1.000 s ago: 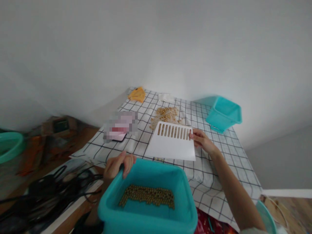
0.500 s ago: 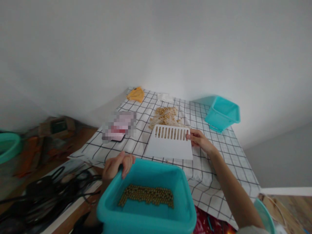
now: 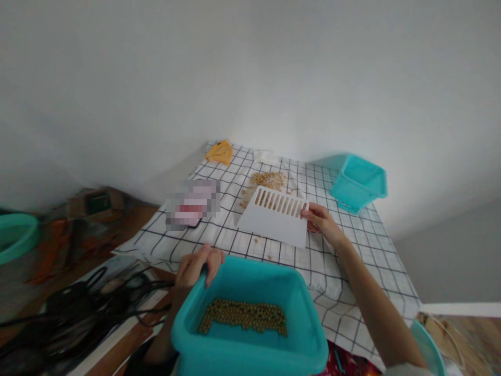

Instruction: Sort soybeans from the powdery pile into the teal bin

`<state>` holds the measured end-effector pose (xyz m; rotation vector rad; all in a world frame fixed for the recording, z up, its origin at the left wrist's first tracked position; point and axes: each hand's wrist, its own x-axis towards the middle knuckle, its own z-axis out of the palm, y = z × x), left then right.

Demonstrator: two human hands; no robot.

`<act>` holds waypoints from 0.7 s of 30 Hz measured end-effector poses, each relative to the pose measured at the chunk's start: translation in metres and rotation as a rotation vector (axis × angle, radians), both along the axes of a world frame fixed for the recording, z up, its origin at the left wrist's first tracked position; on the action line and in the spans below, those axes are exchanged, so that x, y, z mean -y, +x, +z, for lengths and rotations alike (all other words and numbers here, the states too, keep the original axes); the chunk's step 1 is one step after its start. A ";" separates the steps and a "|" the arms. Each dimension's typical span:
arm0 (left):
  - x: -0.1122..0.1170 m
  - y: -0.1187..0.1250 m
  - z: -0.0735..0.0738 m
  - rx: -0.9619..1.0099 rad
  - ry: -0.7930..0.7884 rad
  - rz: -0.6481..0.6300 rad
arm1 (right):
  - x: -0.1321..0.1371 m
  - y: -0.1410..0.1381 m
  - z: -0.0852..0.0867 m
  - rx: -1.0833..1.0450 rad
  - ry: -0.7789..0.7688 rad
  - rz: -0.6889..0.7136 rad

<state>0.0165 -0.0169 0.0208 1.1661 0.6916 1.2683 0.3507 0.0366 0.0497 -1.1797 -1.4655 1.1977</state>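
My left hand (image 3: 200,267) grips the far left corner of a turquoise plastic bin (image 3: 250,355), fingers wrapped over its rim. Inside that bin lies a layer of small round greenish-brown beans (image 3: 246,315). Out over the table, my right hand (image 3: 320,220) pinches the right edge of a white slotted plastic board (image 3: 274,228). The board tilts, its slotted edge at a pile of yellowish beans (image 3: 270,180), which it partly hides. A few loose beans (image 3: 258,239) lie on the cloth between the board and the bin.
A checked cloth (image 3: 376,261) covers the table. A second turquoise bin (image 3: 358,183) stands at the back right. A blurred-out phone-like object (image 3: 195,203) and a yellow cloth (image 3: 219,152) lie on the left. Black cables (image 3: 90,303) crowd the lower left.
My right hand has moved the white board away from me and turned it slightly, uncovering loose beans on the cloth. The near bin and my left hand appear slightly farther right in view.
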 end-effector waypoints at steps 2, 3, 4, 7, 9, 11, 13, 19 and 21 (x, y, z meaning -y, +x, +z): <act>0.002 0.005 0.001 0.025 -0.020 0.025 | 0.000 0.000 0.000 -0.030 0.004 -0.015; 0.003 0.007 0.001 0.035 -0.028 0.036 | -0.001 0.000 -0.001 -0.040 0.008 -0.018; 0.004 0.009 0.001 0.042 -0.033 0.044 | -0.001 0.000 -0.001 -0.044 0.011 -0.016; 0.006 0.014 0.002 0.035 -0.036 0.027 | -0.001 -0.001 0.000 -0.018 0.017 0.008; 0.007 0.015 0.003 0.033 -0.040 0.030 | -0.002 -0.001 0.000 0.009 0.021 0.016; 0.007 0.014 0.005 0.033 -0.051 0.043 | -0.002 -0.002 0.000 0.010 0.028 0.016; 0.007 0.014 0.008 0.025 -0.066 0.047 | -0.002 -0.002 -0.001 -0.015 0.030 0.008; 0.005 0.021 0.013 -0.016 -0.073 0.016 | -0.002 -0.001 -0.001 -0.001 0.044 -0.013; 0.003 0.024 0.010 -0.005 -0.055 0.001 | -0.002 -0.001 -0.001 0.019 0.043 -0.002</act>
